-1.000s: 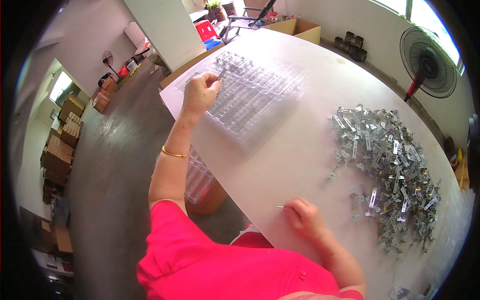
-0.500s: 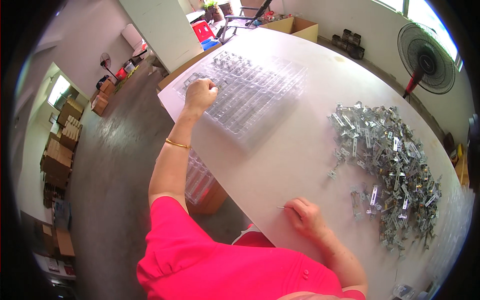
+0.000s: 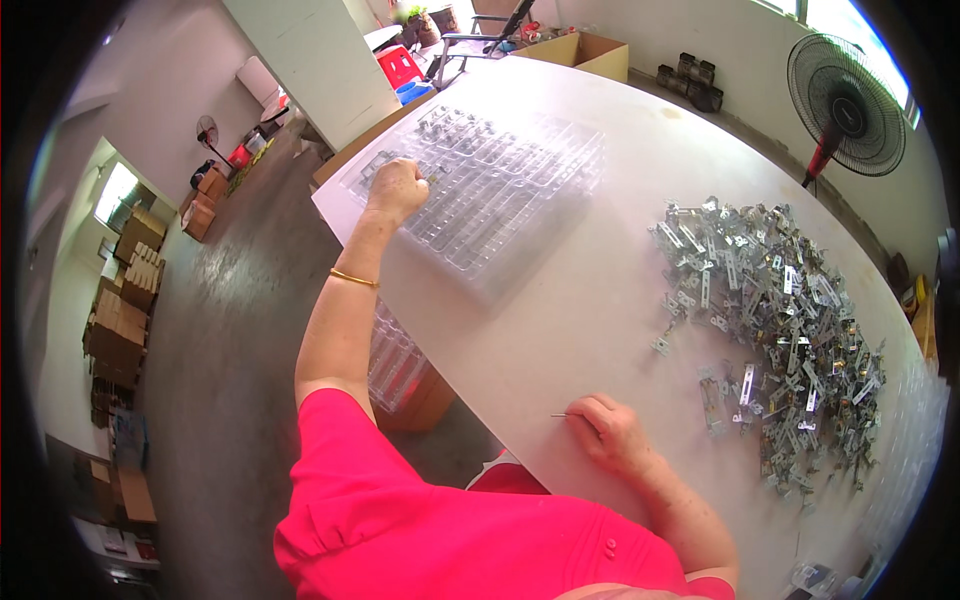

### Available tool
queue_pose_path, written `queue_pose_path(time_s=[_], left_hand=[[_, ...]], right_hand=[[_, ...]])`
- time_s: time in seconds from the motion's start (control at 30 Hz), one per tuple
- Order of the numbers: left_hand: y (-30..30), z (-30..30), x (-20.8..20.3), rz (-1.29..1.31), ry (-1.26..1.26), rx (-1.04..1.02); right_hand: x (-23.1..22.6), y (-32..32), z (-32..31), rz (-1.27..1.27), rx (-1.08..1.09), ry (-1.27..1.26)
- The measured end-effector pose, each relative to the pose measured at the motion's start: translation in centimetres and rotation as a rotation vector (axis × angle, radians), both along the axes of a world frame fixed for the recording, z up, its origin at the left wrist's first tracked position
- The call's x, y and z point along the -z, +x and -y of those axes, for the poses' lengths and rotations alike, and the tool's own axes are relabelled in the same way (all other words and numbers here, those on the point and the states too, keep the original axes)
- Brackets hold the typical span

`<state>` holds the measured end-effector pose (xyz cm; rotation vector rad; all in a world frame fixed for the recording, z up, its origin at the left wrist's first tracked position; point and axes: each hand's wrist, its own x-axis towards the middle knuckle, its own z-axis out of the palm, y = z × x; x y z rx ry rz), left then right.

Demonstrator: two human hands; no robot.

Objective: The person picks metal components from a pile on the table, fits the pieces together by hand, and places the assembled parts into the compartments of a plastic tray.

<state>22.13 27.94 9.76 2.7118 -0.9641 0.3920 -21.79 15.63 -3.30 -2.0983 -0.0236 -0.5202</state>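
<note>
My left hand (image 3: 398, 190) is over the near left part of a clear plastic tray (image 3: 470, 225) with long compartments, its fingers curled closed. A small metal part (image 3: 436, 178) shows beside the fingertips; whether they grip it or it lies in the tray I cannot tell. More metal parts (image 3: 450, 122) sit in the tray's far left compartments. Close to the table's front edge, my right hand (image 3: 612, 436) rests closed on the white tabletop (image 3: 520, 360). A thin metal pin (image 3: 559, 415) sticks out leftward from between its thumb and fingers.
A big heap of silvery metal brackets (image 3: 790, 340) covers the table's right side. Clear plastic trays (image 3: 915, 470) stand at the far right edge. Below the table's left edge, another clear tray (image 3: 393, 360) lies on a cardboard box (image 3: 425, 402). A fan (image 3: 846, 108) stands beyond the table.
The whole view has shifted slightly. My left hand stays over the same part of the tray, with only a slight shift of the fingers. My right hand keeps its place and the pin.
</note>
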Motion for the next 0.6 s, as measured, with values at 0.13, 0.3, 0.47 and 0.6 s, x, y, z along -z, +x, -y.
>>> queue_pose_path(time_s=[0.13,0.3,0.47,0.6], left_hand=[[0.14,0.21,0.03,-0.058,0.047,-0.020],[0.41,0.16,0.23,-0.093,0.048,-0.045],[-0.05,0.08,-0.04,-0.157,0.043,-0.052],[-0.25,0.24,0.34,-0.087,0.068,-0.019]], right_hand=[[-0.04,0.14,0.09,0.006,0.000,-0.007],[-0.15,0.11,0.02,0.003,-0.005,-0.006],[0.04,-0.31,-0.27,0.009,-0.008,0.002],[0.26,-0.69,-0.41,0.004,0.005,0.004]])
